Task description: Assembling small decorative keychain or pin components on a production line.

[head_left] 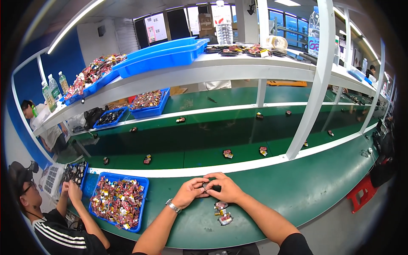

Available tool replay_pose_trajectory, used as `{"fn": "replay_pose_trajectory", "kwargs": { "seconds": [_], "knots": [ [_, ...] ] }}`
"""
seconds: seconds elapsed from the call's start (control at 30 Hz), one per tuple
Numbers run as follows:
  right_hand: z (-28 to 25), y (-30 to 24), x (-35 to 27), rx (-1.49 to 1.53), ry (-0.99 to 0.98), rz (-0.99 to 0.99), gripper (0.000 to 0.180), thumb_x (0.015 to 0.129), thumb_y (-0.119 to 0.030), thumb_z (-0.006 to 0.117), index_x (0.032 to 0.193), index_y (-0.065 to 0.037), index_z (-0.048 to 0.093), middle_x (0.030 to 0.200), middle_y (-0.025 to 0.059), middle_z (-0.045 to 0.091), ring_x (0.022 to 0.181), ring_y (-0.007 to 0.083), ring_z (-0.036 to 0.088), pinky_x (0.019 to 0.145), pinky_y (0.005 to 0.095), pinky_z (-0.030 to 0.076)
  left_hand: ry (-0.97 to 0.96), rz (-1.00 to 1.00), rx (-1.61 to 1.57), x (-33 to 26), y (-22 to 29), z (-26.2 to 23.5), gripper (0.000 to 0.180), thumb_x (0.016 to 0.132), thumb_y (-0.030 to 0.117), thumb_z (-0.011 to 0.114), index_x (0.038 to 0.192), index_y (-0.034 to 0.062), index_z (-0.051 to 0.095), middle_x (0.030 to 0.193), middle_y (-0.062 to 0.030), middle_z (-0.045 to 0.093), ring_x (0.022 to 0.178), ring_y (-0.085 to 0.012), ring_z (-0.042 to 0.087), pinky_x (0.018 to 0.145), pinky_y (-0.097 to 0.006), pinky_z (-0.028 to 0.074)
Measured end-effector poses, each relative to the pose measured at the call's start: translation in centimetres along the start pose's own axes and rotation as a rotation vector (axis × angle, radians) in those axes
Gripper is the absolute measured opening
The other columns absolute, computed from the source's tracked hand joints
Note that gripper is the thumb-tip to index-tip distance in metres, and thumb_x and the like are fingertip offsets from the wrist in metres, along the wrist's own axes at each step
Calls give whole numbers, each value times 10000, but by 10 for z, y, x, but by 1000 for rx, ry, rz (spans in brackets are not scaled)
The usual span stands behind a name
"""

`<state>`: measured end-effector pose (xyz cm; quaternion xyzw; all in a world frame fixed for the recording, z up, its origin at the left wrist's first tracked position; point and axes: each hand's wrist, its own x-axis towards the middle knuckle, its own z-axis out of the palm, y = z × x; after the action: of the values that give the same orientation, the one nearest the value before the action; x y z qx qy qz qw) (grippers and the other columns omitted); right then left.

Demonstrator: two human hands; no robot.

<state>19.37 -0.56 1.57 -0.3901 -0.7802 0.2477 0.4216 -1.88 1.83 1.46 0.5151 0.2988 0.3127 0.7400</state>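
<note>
My left hand (190, 193), with a metal-banded watch on the wrist, and my right hand (226, 189) meet above the green worktop (178, 221). Between their closed fingertips is a small dark part (206, 185), mostly covered by the fingers, so its kind is unclear. Just below my hands lie small electronic assemblies: one red and yellow (220, 206), and nearer me another with a white label (225, 219). To the left of my left forearm stands a blue tray (147, 187) heaped with similar red, yellow and white pieces.
A co-worker (55, 225) sits at the left, hands beside a blue tray of black parts. Beyond a white rail (238, 165), a green conveyor (191, 148) carries scattered assemblies. Overhead, a white shelf (178, 75) with an upright post (312, 97) holds trays and bottles. A red stool (363, 193) stands right.
</note>
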Motion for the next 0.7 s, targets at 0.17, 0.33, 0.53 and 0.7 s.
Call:
{"fn": "replay_pose_trajectory", "kwargs": {
  "seconds": [0.17,0.33,0.53,0.7],
  "knots": [
    [5,-1,-1,-15,61,7,128,806,-132,743,925,-86,744,1205,80,652,1162,287,579,995,407,473,22,24,5,1,-3,0,370,988,-21,497,1357,0,481,1285,-122,578,1160,-201,611,1005,-358,545],
    [11,-5,-2,-43,148,42,127,812,-122,743,932,-82,760,1170,82,668,1129,285,594,963,397,495,38,22,-23,3,-5,-1,343,972,-16,535,1314,13,518,1259,-103,599,1162,-211,617,1001,-392,549],
    [15,0,-4,-32,138,34,147,814,-123,739,954,-92,768,1175,90,671,1133,285,599,956,397,503,26,33,-42,2,-6,-2,326,991,21,533,1316,2,524,1271,-117,587,1177,-228,607,1002,-412,548],
    [15,3,-4,19,123,66,161,815,-122,738,971,-101,769,1193,88,667,1152,283,595,974,391,495,30,37,-52,3,-5,-2,320,994,29,537,1312,-1,527,1270,-118,586,1175,-232,608,1002,-415,547]
  ]
}}
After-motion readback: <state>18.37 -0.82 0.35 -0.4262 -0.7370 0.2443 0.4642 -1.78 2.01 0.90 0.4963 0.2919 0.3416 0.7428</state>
